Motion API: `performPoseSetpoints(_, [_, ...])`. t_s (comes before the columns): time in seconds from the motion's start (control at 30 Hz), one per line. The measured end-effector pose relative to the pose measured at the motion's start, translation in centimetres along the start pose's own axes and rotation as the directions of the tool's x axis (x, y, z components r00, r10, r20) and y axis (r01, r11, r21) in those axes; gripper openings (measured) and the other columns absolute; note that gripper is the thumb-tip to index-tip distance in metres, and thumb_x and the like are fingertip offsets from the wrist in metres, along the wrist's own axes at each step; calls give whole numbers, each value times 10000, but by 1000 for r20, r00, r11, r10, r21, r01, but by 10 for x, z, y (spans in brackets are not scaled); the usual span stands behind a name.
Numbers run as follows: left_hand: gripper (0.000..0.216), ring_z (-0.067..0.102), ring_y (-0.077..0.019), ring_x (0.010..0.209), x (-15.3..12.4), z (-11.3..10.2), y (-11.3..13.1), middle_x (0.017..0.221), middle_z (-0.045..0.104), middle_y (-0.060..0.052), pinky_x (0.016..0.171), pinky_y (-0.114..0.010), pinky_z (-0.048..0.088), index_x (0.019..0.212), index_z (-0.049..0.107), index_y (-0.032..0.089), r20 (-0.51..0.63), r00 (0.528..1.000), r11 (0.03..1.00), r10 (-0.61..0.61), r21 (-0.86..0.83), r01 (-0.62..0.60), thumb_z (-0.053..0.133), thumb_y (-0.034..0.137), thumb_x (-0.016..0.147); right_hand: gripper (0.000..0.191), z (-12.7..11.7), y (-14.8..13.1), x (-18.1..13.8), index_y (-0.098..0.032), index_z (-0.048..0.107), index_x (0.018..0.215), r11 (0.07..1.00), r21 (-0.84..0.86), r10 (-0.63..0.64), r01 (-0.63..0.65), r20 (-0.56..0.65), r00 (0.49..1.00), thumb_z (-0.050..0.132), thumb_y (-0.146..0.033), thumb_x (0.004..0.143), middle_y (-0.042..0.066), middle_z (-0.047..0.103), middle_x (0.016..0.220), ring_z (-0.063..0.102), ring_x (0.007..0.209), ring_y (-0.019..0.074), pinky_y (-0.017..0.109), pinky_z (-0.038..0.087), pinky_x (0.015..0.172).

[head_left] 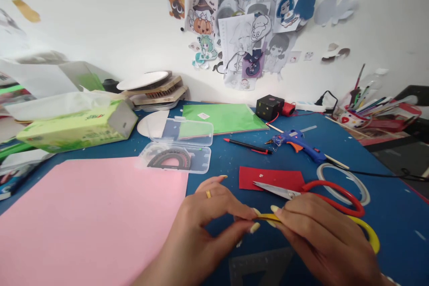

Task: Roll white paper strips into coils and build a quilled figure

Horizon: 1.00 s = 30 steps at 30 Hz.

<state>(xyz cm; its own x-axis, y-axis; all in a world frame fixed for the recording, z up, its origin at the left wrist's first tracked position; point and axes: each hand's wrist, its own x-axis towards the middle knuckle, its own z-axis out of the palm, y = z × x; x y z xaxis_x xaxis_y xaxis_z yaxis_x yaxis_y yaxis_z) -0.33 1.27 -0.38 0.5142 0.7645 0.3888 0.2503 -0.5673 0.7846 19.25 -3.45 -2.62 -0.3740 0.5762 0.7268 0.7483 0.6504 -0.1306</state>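
Note:
Between my hands runs a narrow yellow strip (267,217), slightly bent. My left hand (208,225) pinches its left end between thumb and index finger. At the strip's right side, my right hand (326,237) has its thumb and fingers closed on it. A curved yellow band (372,236) shows beyond my right hand; whether it joins the strip is hidden. Just behind my right hand lie scissors (348,201) with red handles, their blades resting over a red rectangular piece (271,177). Under my hands sits a clear set square (259,266), partly covered.
A large pink sheet (90,219) spreads at the left. Behind are an open clear case (201,161) with a protractor, a green sheet (224,116), a black pen (248,145), and a blue glue gun (298,140) with its cord. A white ring (363,190) lies right.

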Motion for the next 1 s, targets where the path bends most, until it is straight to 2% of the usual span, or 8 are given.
performPoseSetpoints(0.17, [259,623,-99,653,-2,0,0,709,679,60,987,-365,323,925,618,228,-26,996,994,80,81,-78,648,101,701,90,1,-1,4,-163,577,792,989,88,115,-117,27,993,530,-88,775,20,608,702,569,665,112,210,464,617])
performPoseSetpoints(0.27, [293,615,-92,655,-3,0,0,695,663,59,998,-344,319,957,598,212,-42,992,985,119,130,-112,644,85,697,78,0,2,5,-186,572,822,960,173,201,-222,130,971,550,-136,766,5,607,727,577,683,105,188,471,615])
performPoseSetpoints(0.4, [242,610,-93,650,-2,-1,0,702,665,48,1005,-360,319,904,603,211,-38,990,981,139,142,-132,642,84,702,223,-3,6,4,-251,547,1000,912,200,287,-359,316,904,563,-278,779,-4,637,897,590,861,145,244,474,749])
performPoseSetpoints(0.47, [229,610,-96,648,-2,-1,-1,716,671,37,1005,-379,321,898,601,207,-41,988,979,148,145,-141,636,83,708,149,-5,6,6,-270,571,953,869,255,301,-424,407,862,514,-304,820,-22,641,862,596,827,134,233,471,734])
performPoseSetpoints(0.57, [215,614,-104,646,-2,-2,-1,709,674,26,1003,-402,324,892,603,197,-33,985,975,167,153,-160,633,85,712,131,-6,5,11,-246,591,808,798,290,352,-528,487,799,476,-296,847,-38,614,715,586,669,103,186,462,607])
performPoseSetpoints(0.7, [202,619,-107,649,-2,-2,0,712,679,26,996,-392,332,875,609,201,-32,984,976,177,138,-171,645,93,708,127,-7,3,12,-225,587,760,786,297,381,-541,456,804,518,-316,816,-26,613,704,585,623,107,169,453,518])
performPoseSetpoints(0.9, [177,613,-105,626,-2,-1,0,697,676,34,898,-330,408,832,609,213,-23,984,979,175,106,-172,632,84,712,40,-6,2,11,-238,589,769,822,294,371,-488,373,850,557,-256,784,-36,622,715,594,632,101,149,451,509])
performPoseSetpoints(1.0, [231,625,-108,668,-2,-1,0,756,690,43,912,-323,394,869,596,229,-8,992,989,130,73,-129,637,72,704,28,-5,2,9,-231,581,752,816,281,385,-505,388,838,568,-242,774,-42,603,672,574,576,90,150,441,486])
